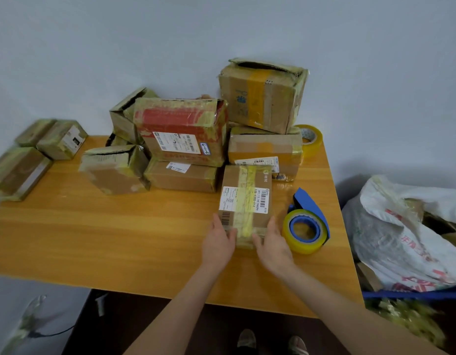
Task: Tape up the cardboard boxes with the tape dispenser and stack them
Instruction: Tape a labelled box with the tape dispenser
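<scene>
A plain pale grey-blue wall [145,34] fills the upper half, evenly and softly lit, with a faint shadow low at the right. Against it stands a wooden table [93,226] with a glossy orange-yellow top and fine straight grain. The floor [29,290] at the left is pale grey, and a thin black cable [55,334] lies across it. Under the table's near edge it is dark. Right of the table sits a white sack [401,239] with red print.
</scene>
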